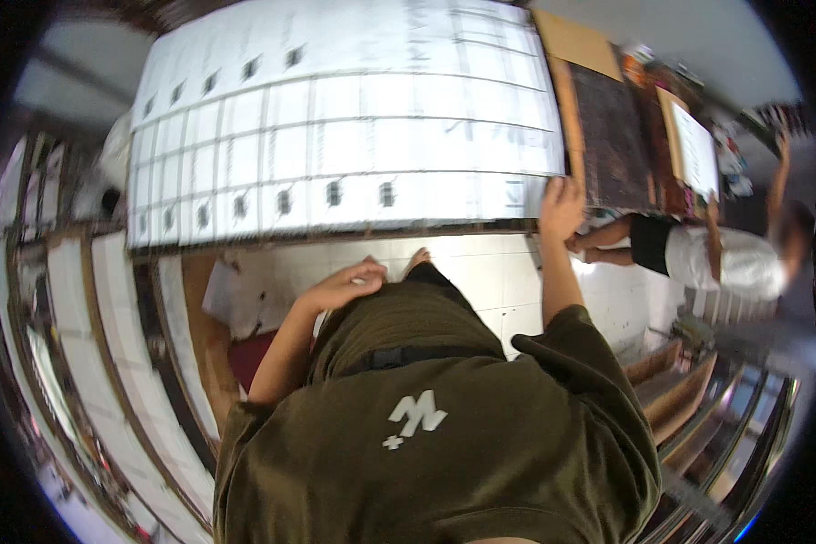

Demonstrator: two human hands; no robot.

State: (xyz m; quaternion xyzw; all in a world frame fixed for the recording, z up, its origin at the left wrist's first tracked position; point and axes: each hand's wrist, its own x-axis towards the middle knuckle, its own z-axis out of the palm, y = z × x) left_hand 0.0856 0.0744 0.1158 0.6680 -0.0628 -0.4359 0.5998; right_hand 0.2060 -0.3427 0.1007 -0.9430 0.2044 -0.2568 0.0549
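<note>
"Where is the white gridded sheet [335,150] lying?"

"It's stretching flat in front of the person, with its long edge facing them."

"What is the right hand [562,210] doing?"

"Its fingertips are resting at the near right corner, probably keeping that edge steady. Whether they're pinching it, I can't tell."

"And the left hand [342,286]?"

"It's hanging by the waist, fingers loosely bent and half-open, nothing showing in them. Perhaps the corner is needing only one hand."

"Why is the dark board [612,136] sitting there?"

"It's lying just beyond the sheet's right edge, maybe serving as an adjoining surface."

"Is any writing showing?"

"Small dark marks are running in rows along the grid, but blur is hiding their detail. A white emblem [417,414] is standing out on the olive T-shirt [435,480]."
</note>
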